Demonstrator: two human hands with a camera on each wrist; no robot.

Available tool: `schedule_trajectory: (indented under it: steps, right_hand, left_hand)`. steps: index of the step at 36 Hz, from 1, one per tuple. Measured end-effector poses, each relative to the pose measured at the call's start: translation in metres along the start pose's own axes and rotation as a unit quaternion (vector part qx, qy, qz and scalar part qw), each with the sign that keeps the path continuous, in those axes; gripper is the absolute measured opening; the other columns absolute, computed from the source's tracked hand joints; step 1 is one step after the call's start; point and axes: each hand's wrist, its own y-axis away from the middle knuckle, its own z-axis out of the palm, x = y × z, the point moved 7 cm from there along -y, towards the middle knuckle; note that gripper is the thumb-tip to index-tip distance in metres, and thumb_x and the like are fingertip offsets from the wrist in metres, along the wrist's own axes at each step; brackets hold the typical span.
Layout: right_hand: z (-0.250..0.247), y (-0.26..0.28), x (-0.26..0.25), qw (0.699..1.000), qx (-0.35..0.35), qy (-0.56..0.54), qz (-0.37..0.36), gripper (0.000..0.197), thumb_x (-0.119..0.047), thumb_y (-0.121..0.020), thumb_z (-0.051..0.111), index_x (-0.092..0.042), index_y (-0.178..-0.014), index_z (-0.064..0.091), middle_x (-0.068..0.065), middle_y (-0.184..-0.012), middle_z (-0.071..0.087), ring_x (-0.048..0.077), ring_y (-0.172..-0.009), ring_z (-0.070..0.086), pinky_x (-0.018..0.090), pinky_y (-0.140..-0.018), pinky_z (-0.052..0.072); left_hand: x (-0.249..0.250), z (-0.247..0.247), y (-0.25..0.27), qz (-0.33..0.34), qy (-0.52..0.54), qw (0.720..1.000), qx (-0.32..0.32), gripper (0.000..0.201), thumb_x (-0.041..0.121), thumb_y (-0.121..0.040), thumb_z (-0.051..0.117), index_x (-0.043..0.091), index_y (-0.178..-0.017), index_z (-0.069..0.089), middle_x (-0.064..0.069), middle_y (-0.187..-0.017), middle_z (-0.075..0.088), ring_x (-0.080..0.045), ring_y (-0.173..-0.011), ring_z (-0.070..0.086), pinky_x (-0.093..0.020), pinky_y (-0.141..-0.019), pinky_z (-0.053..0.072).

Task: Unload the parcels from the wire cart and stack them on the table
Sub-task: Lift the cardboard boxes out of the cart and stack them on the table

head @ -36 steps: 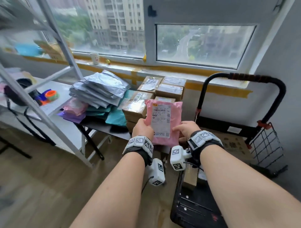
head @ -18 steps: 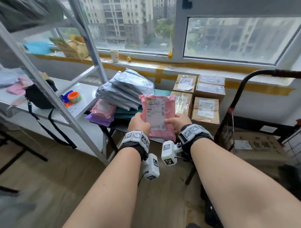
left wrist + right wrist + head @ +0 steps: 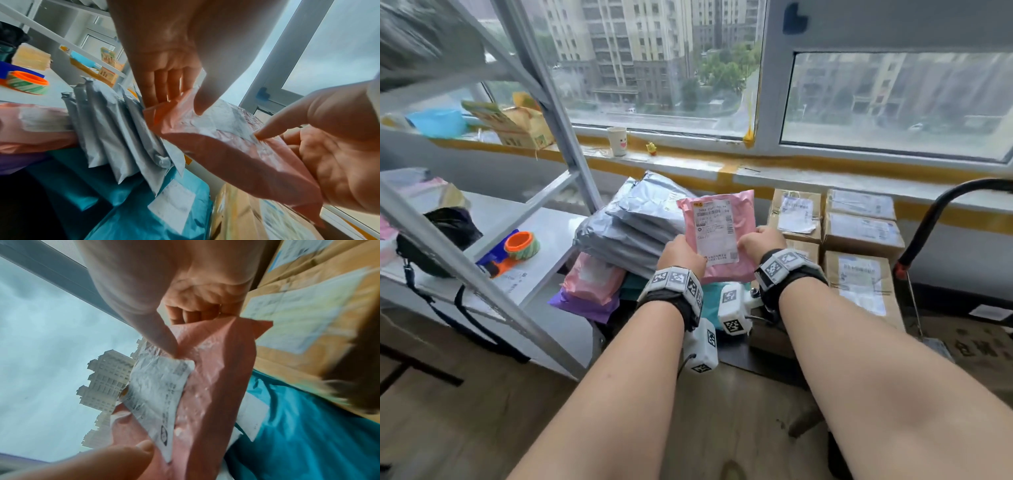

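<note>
**Pink parcel held in both hands above the stacked table**

The head view shows 2 bare forearms reaching forward, each with a marker-covered wristband. The left hand (image 3: 681, 253) and right hand (image 3: 760, 241) hold a pink parcel (image 3: 722, 236) by its near edge, its white shipping label (image 3: 714, 233) facing up. The left wrist view adds what the head view hides: the left thumb presses on top of the label while the fingers (image 3: 164, 84) lie under the parcel, and the right thumb pinches the opposite side. The right wrist view shows the right fingers curled beneath the bag and the tip of the left thumb at the label's far corner.

The parcel sits between the 2 hands, tilted, above a pile of grey mailers (image 3: 626, 233) and teal mailers (image 3: 144, 211), not resting on them.

To the right on the dark table (image 3: 767, 363) stand 5 brown cardboard boxes (image 3: 859, 274) with labels. Another pink bag (image 3: 589, 281) and a purple bag (image 3: 582, 306) lie at the left edge. A white metal shelf (image 3: 544, 240) holds an orange tape roll (image 3: 522, 245) and a black bag (image 3: 438, 240). The cart's black handle (image 3: 941, 219) curves at the right. A wide window (image 3: 893, 99) shows apartment towers; the floor is wood.
</note>
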Motion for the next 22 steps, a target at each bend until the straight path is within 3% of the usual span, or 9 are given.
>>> schedule_trajectory:
  steps: [3, 8, 12, 22]
  right_hand:
    - [0.004, -0.037, -0.006, 1.000, 0.022, 0.013, 0.011, 0.023, -0.013, -0.077, 0.058, -0.010, -0.099, 0.064, 0.010, -0.099, 0.068, 0.031, -0.090, 0.065, 0.045, -0.086, 0.055]
    - [0.004, -0.070, -0.015, 0.997, 0.066, 0.037, 0.035, 0.025, -0.012, -0.085, 0.054, -0.005, -0.108, 0.059, 0.013, -0.106, 0.065, 0.032, -0.095, 0.063, 0.043, -0.088, 0.053]
    - [0.003, -0.092, -0.009, 0.991, 0.111, 0.062, 0.052, 0.027, -0.011, -0.092, 0.049, -0.002, -0.117, 0.055, 0.016, -0.117, 0.062, 0.033, -0.106, 0.060, 0.033, -0.082, 0.045]
    - [0.018, -0.126, -0.009, 0.974, 0.170, 0.122, 0.087, 0.021, -0.017, -0.096, 0.045, -0.005, -0.110, 0.057, 0.014, -0.109, 0.063, 0.030, -0.094, 0.061, 0.032, -0.071, 0.044]
  left_hand:
    - [0.008, -0.001, -0.030, 0.003, -0.022, 1.000, 0.003, 0.031, 0.018, -0.087, 0.052, 0.010, -0.117, 0.057, -0.012, -0.121, 0.058, -0.030, -0.108, 0.059, -0.034, -0.087, 0.048]
    - [0.014, 0.003, -0.070, 0.007, -0.027, 1.000, -0.005, 0.039, 0.019, -0.090, 0.052, 0.010, -0.128, 0.052, -0.012, -0.132, 0.052, -0.030, -0.116, 0.056, -0.035, -0.091, 0.046]
    - [0.025, 0.011, -0.094, 0.041, -0.056, 0.997, -0.036, 0.042, 0.012, -0.090, 0.047, 0.011, -0.132, 0.050, -0.013, -0.135, 0.050, -0.030, -0.120, 0.052, -0.038, -0.097, 0.046]
    - [0.040, 0.037, -0.159, 0.138, -0.135, 0.975, -0.114, 0.029, 0.009, -0.092, 0.048, 0.012, -0.116, 0.063, -0.009, -0.124, 0.059, -0.028, -0.114, 0.056, -0.038, -0.096, 0.047]
